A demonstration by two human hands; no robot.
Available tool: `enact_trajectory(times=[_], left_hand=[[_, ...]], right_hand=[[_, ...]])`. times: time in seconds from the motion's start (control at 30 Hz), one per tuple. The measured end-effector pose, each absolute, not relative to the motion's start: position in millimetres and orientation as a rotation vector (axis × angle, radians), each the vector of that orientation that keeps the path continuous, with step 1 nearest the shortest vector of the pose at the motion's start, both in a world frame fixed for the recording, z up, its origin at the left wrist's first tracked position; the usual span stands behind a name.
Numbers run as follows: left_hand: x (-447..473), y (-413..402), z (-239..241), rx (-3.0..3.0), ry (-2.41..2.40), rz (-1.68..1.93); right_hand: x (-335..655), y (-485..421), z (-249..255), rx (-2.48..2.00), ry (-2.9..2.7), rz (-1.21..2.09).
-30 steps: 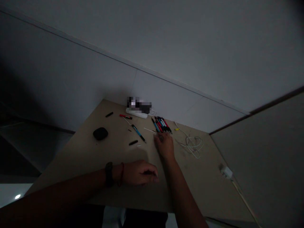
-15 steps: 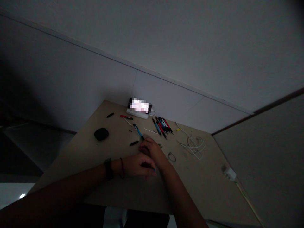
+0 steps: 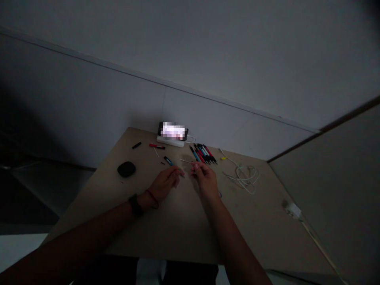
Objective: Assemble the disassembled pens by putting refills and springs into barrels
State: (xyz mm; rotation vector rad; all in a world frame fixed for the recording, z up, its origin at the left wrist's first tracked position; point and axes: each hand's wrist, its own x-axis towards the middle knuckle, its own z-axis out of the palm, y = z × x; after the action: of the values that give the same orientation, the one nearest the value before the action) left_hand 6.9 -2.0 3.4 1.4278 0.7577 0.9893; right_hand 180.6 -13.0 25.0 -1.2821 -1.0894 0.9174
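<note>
In the head view, the only one, the left hand [image 3: 164,184] has moved up from the near part of the desk [image 3: 190,241] to the blue pen [image 3: 168,160], and its fingers now cover the pen's middle. The right hand [image 3: 205,180] has drawn back from that pen and sits in front of the row of pens [image 3: 204,153], thumb and fingertips brought together at the end of a thin white stick [image 3: 185,160]. The fingertips of both hands are now close but apart, which brings the work to the middle of the desk. Whether the left grasps the pen or only rests over it cannot be told (the light is dim), nor whether the right pinches the stick or something smaller.

Beyond them lie a red barrel [image 3: 157,146], a black piece [image 3: 137,145] and a small dark bit [image 3: 162,163]. A rounded black case [image 3: 126,169] sits to the left; a tangled white cable [image 3: 246,178] lies to the right. The hands themselves block most: the left screens the desk just behind it.
</note>
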Motion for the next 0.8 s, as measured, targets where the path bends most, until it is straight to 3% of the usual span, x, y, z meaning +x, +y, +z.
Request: enact_trajectory(times=[0.2,0.8], left_hand=[[6.2,-5.7,6.7,1.627,0.7,0.928],[10.0,-7.0,3.0,1.482,0.603,0.861]], right_hand=[[174.2,-15.9,26.7,-1.141,-0.91,1.032],[170.7,-21.4,27.8,-1.201,-1.381,0.738]])
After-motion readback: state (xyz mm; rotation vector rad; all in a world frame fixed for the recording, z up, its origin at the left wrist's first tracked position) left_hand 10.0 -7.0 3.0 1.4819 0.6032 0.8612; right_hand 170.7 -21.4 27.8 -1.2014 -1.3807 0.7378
